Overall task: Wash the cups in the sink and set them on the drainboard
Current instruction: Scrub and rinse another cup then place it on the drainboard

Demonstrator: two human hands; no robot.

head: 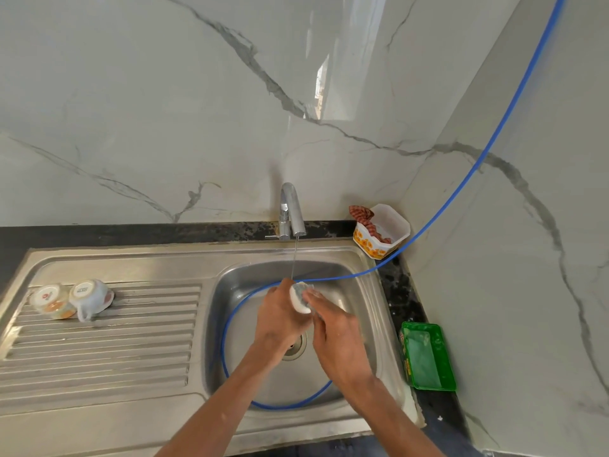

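My left hand (280, 319) grips a white cup (298, 301) over the steel sink (362, 291), just below the thin stream of water from the tap (290, 209). My right hand (336, 338) pushes its fingers, with a grey scrubber (302, 286), into the mouth of the cup. Most of the cup is hidden by both hands. Two washed cups lie upside down at the far left of the ribbed drainboard (131, 331): a clear one with orange print (52, 301) and a white one with a handle (90, 298), touching each other.
A blue hose (461, 183) runs down from the upper right and loops inside the sink basin. A flowered white tub with a checked cloth (382, 230) stands behind the sink at the right corner. A green soap tray (428, 356) sits on the dark counter to the right.
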